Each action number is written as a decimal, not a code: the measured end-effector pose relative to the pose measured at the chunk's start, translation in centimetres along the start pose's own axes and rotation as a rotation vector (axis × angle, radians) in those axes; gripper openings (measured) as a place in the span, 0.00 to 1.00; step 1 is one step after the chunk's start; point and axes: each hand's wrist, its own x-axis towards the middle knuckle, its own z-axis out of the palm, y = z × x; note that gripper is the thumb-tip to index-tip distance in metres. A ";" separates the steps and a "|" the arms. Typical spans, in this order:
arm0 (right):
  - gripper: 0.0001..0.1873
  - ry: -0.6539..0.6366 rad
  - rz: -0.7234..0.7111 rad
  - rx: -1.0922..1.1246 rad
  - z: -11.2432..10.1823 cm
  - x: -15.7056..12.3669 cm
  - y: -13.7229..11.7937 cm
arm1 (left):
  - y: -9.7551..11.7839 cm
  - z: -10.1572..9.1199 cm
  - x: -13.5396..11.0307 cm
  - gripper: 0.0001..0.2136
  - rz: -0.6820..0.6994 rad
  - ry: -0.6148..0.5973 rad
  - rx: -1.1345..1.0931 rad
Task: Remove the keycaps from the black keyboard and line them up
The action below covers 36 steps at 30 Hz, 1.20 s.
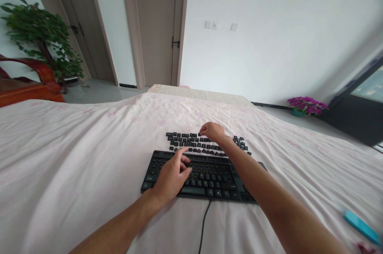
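Note:
A black keyboard [206,174] lies on the pale floral cloth, with several keycaps off its upper rows and bare key posts showing there. Over its left half rests my left hand [173,172], fingers apart and holding nothing that I can see. Beyond the keyboard, loose black keycaps [187,140] are laid out in rows. My right hand [212,130] reaches to the farthest row, thumb and fingers pinched together on a small keycap [200,134]. My right forearm hides part of these rows and the keyboard's right side.
A black cable [204,222] runs from the keyboard toward me over the wrinkled cloth [89,166]. To the right lies a turquoise object [362,227]. Farther off stand a wooden armchair [44,74], a leafy plant [38,34] and purple flowers [308,105].

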 end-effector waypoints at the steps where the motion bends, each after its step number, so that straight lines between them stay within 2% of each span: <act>1: 0.08 -0.005 0.002 0.003 0.2 0.1 0.1 | 0.0 0.0 0.0 0.26 0.000 0.000 0.000; 13: 0.10 -0.010 -0.002 0.049 0.4 0.0 0.4 | 0.1 -0.1 0.0 0.24 0.001 -0.007 0.007; 17: 0.12 0.022 0.004 0.068 -0.2 -0.4 0.3 | 0.0 -0.1 0.1 0.25 0.001 -0.005 0.002; 20: 0.19 0.052 -0.011 0.101 -1.5 -1.2 0.0 | -0.1 -0.1 0.1 0.24 0.010 0.000 0.001; 23: 0.26 0.122 -0.194 0.243 -3.3 -3.1 -0.4 | -0.1 -0.1 0.1 0.24 0.016 -0.007 0.008; 26: 0.26 0.180 -0.392 0.322 -4.8 -6.1 -0.7 | -0.2 0.0 0.1 0.22 0.020 -0.017 0.024; 29: 0.24 0.173 -0.377 0.500 -4.8 -9.4 -0.8 | -0.3 0.1 0.0 0.20 0.050 -0.028 0.050; 33: 0.20 0.045 -0.312 0.856 -2.8 -13.0 -0.5 | -0.3 0.1 -0.2 0.20 0.102 -0.049 0.104; 36: 0.17 -0.027 -0.323 0.985 -1.5 -14.6 -0.6 | 0.1 0.0 -0.4 0.19 0.126 -0.065 0.149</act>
